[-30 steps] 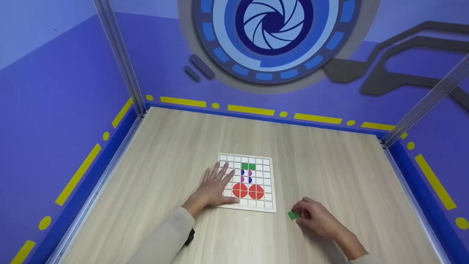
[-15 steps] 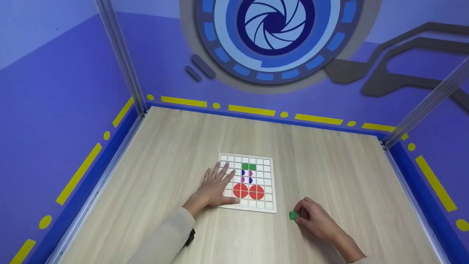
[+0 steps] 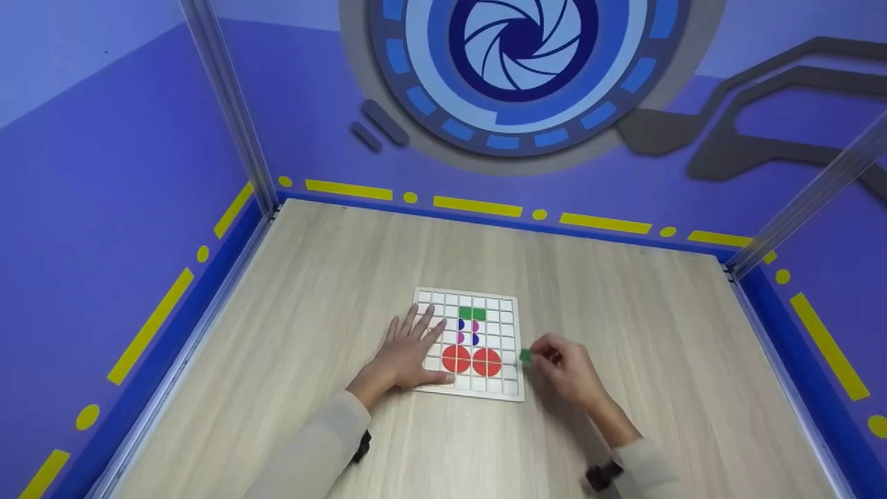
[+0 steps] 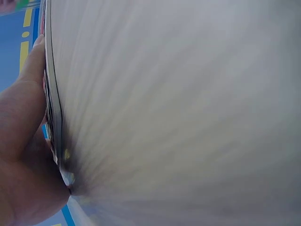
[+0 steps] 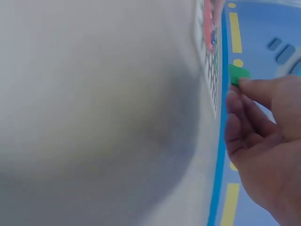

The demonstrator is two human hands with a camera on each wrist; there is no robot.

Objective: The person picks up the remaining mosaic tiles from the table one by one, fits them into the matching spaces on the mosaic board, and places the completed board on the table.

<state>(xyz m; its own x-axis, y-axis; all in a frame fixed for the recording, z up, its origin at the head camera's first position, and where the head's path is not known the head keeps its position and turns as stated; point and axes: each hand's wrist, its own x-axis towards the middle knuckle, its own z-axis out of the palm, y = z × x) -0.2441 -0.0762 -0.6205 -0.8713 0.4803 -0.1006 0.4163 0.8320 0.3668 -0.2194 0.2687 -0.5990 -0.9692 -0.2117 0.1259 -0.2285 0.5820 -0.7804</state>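
Note:
A white grid board (image 3: pixel 509 390) lies on the table in the head view. Two green squares (image 3: pixel 472 313) sit near its top, above small blue and pink half-round pieces (image 3: pixel 468 332). Two red circles (image 3: pixel 486 362), made of quarter pieces, lie lower down. My left hand (image 3: pixel 404 357) rests on the board's left side with fingers spread. Just off the board's right edge, my right hand (image 3: pixel 569 367) pinches a green square tile (image 5: pixel 238 74) between thumb and fingertips. In the left wrist view, part of my left hand (image 4: pixel 26 141) shows along the board's edge.
The pale wooden table (image 3: pixel 332 277) stretches around the board on every side. Blue walls (image 3: pixel 138 229) with yellow dashes enclose it at the left, back and right. Metal posts (image 3: pixel 235 104) stand at the two back corners.
My right hand has moved up and left with the green tile, from the table at lower right to beside the board's right edge. The left hand and board have stayed put.

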